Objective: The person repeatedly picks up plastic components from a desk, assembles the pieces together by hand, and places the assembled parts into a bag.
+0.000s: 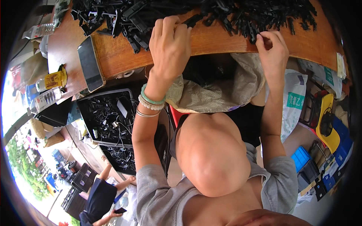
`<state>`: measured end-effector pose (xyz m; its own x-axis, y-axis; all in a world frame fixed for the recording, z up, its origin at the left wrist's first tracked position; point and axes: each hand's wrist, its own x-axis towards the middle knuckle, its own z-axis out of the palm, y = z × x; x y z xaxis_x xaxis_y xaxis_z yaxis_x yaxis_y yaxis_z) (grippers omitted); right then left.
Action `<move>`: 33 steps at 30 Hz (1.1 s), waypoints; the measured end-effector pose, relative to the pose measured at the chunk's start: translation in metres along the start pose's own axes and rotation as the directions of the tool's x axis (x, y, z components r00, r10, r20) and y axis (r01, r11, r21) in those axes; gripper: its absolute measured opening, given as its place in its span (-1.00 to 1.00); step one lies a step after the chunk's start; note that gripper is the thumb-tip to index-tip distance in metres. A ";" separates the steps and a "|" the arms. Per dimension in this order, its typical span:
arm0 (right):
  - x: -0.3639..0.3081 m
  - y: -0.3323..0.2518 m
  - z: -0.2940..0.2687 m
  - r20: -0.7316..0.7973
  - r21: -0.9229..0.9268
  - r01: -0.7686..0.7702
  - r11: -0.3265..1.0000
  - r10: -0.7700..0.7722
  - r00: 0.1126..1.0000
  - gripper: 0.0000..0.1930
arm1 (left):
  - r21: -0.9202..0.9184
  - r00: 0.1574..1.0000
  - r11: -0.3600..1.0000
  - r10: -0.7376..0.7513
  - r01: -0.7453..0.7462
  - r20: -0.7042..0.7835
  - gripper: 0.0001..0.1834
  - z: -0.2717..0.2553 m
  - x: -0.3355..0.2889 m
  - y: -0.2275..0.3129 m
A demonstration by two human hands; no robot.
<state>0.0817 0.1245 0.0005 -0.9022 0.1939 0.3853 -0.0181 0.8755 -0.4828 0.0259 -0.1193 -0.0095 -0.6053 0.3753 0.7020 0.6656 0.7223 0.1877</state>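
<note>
My left hand (169, 47) is over the front of the wooden table, its fingers curled. A small black plastic part (193, 20) sticks out beside its fingertips, and the hand seems closed on it. My right hand (273, 46) is at the table's front edge, thumb and forefinger pinched together. It is beside a heap of small black parts (241, 22); whatever lies in the pinch is too small to make out. Another heap of longer black plastic pieces (132, 19) lies left of my left hand. Below the edge, between my forearms, a beige woven sack (215, 100) hangs open with dark contents.
A smartphone (90, 64) lies on the table (113, 62) at the left. Below it stand black crates (130, 98) of dark parts and cables. Another person (98, 201) is at the lower left. A white sack (293, 101), a yellow chair (326, 130) and blue bins (300, 157) are at the right.
</note>
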 end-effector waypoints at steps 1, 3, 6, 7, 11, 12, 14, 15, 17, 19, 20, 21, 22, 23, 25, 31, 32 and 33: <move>-0.001 -0.003 0.000 -0.036 0.068 -0.052 0.996 0.054 0.998 -0.88 | -0.092 0.998 0.995 -0.052 0.048 -0.044 -0.85 -0.002 -0.003 0.003; -0.005 -0.002 0.004 -0.066 0.139 -0.100 0.985 0.110 0.992 -0.88 | -0.122 0.994 0.990 -0.075 0.065 -0.083 -0.83 -0.005 -0.007 0.007; -0.011 0.011 0.010 -0.172 0.051 0.046 0.998 -0.036 0.984 -0.88 | -0.353 0.933 0.870 -0.359 0.344 0.026 -0.86 -0.017 -0.007 0.019; -0.011 0.013 0.010 -0.206 -0.034 0.114 0.993 -0.118 0.971 -0.87 | -0.357 0.933 0.868 -0.358 0.344 0.028 -0.86 -0.021 -0.006 0.023; -0.010 0.015 0.007 -0.200 -0.139 0.195 0.971 -0.221 0.955 -0.84 | -0.697 0.657 0.199 -0.578 0.689 0.484 -0.91 -0.033 0.001 0.031; -0.010 0.016 0.008 -0.201 -0.138 0.198 0.970 -0.223 0.954 -0.84 | -0.683 0.589 0.020 -0.526 0.730 0.614 -0.90 -0.034 0.002 0.031; -0.010 0.018 0.011 -0.292 -0.017 0.161 0.987 -0.159 0.943 -0.82 | -0.671 0.578 -0.028 -0.481 0.741 0.659 -0.87 -0.035 0.001 0.032; -0.011 0.015 0.009 -0.289 -0.016 0.161 0.987 -0.159 0.944 -0.82 | -0.651 0.563 -0.079 -0.432 0.755 0.705 -0.84 -0.034 0.000 0.033; -0.014 0.003 -0.002 -0.243 0.374 0.032 0.927 0.064 0.968 -0.81 | -0.655 0.566 -0.100 -0.417 0.749 0.711 -0.76 -0.033 0.001 0.035; -0.014 -0.020 -0.017 -0.149 0.614 -0.028 0.789 0.150 0.977 -0.80 | -0.639 0.574 -0.159 -0.317 0.753 0.755 -0.67 -0.034 0.004 0.037; -0.011 -0.029 -0.027 0.046 0.658 0.012 0.753 -0.056 0.997 -0.79 | -0.636 0.571 -0.159 -0.318 0.755 0.757 -0.67 -0.036 0.005 0.038; -0.009 -0.034 -0.030 0.218 0.704 0.039 0.709 -0.269 0.938 -0.79 | -0.597 0.546 -0.175 -0.269 0.783 0.794 -0.66 -0.037 0.006 0.040; -0.011 -0.039 -0.025 0.215 0.705 0.041 0.708 -0.268 0.939 -0.79 | -0.556 0.518 -0.187 -0.218 0.810 0.827 -0.65 -0.038 0.006 0.042; -0.014 -0.044 -0.018 0.168 0.676 0.098 0.730 -0.282 0.945 -0.79 | -0.557 0.519 -0.184 -0.217 0.810 0.827 -0.65 -0.038 0.006 0.045; -0.016 -0.045 -0.013 0.117 0.640 0.158 0.752 -0.299 0.947 -0.79 | -0.578 0.542 -0.093 -0.255 0.811 0.801 -0.67 -0.037 0.005 0.050; -0.020 -0.049 -0.013 0.039 0.564 0.240 0.790 -0.316 0.948 -0.78 | -0.610 0.620 0.120 -0.240 0.783 0.747 -0.69 -0.046 0.008 0.054; -0.022 -0.050 -0.013 0.034 0.563 0.227 0.794 -0.297 0.954 -0.78 | -0.613 0.655 0.232 -0.215 0.755 0.724 -0.70 -0.048 0.009 0.055; -0.024 -0.052 -0.014 0.029 0.563 0.216 0.798 -0.280 0.959 -0.78 | -0.612 0.654 0.232 -0.217 0.756 0.725 -0.70 -0.048 0.007 0.056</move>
<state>0.1099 0.0806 0.0275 -0.8731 -0.0724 0.4821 -0.4519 0.4913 -0.7446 0.0792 -0.1041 0.0390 -0.8566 0.5098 -0.0799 -0.0360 0.0954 0.9948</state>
